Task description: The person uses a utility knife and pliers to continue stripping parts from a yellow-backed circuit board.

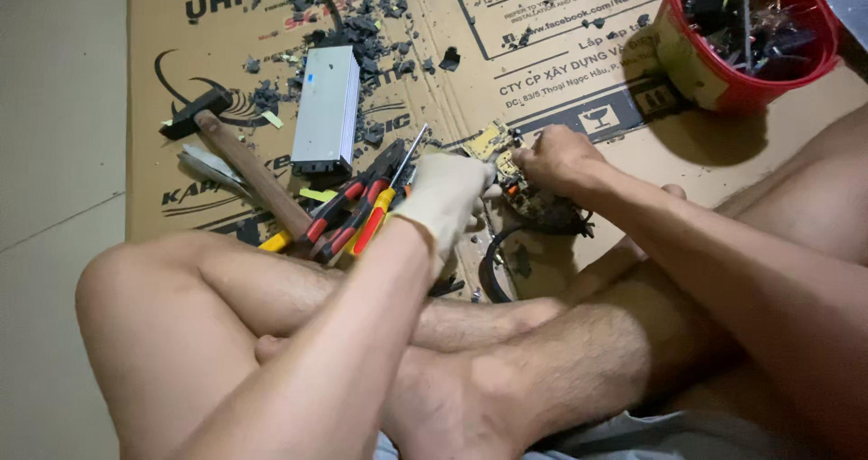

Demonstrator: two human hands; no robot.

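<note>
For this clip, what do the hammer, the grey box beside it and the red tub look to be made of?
Brown-handled hammer: handle looks like bare wood, matt brown with grain-like streaks; the dark head is probably metal. Rectangular grey box: likely sheet metal, judging by its smooth, pale sheen and crisp folded edges. Round red tub: seemingly plastic, with a glossy, uniform red wall and thin rim.

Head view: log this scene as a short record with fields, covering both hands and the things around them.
left hand: wears a pale glove, pressed against the circuit board
right hand: bare, gripping the circuit board from above
tools: hammer, red-handled pliers, screwdriver lying beside the left hand
metal case: silver, flat on the cardboard sheet
red bucket: upper right, filled with dark parts
debris: dark fragments scattered on the cardboard sheet
</note>
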